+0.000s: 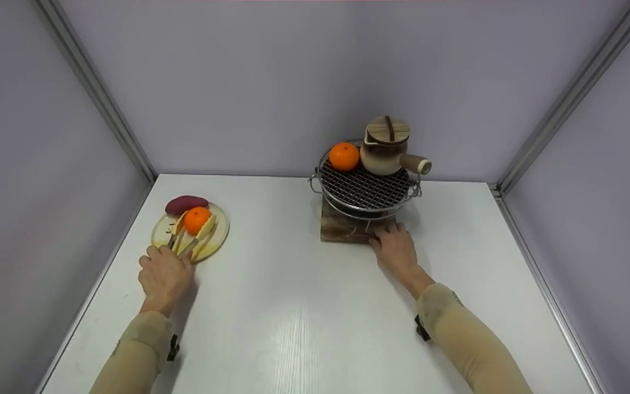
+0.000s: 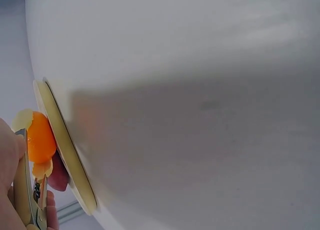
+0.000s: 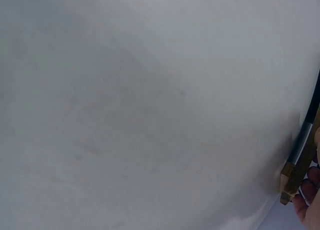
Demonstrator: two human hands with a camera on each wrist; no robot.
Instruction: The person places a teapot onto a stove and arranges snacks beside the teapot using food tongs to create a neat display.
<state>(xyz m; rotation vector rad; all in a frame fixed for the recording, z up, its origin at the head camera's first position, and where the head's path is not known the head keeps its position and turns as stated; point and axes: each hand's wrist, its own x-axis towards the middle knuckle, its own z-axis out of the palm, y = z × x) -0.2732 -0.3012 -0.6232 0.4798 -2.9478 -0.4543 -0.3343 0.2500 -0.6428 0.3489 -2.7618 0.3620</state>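
My left hand (image 1: 165,275) grips a pair of tongs (image 1: 189,246) whose pale, wide tips stand on both sides of an orange (image 1: 197,220). That orange is at a round cream plate (image 1: 221,235) on the left; in the left wrist view the tongs' tips (image 2: 43,168) hug the fruit (image 2: 41,137). A purple-red sweet potato (image 1: 186,204) lies at the plate's far edge. On the other side, my right hand (image 1: 396,251) holds the front right corner of a wooden board (image 1: 342,232) under a round wire-mesh grill (image 1: 367,192). In the right wrist view its fingers (image 3: 309,190) are partly cut off.
On the grill stand a second orange (image 1: 344,156) and a brown-and-cream teapot (image 1: 381,161) with a wooden lid; its side handle (image 1: 416,163) points right. Wire loops stick out from the grill's sides. Grey walls (image 1: 271,87) enclose the white table (image 1: 276,284) at the back and sides.
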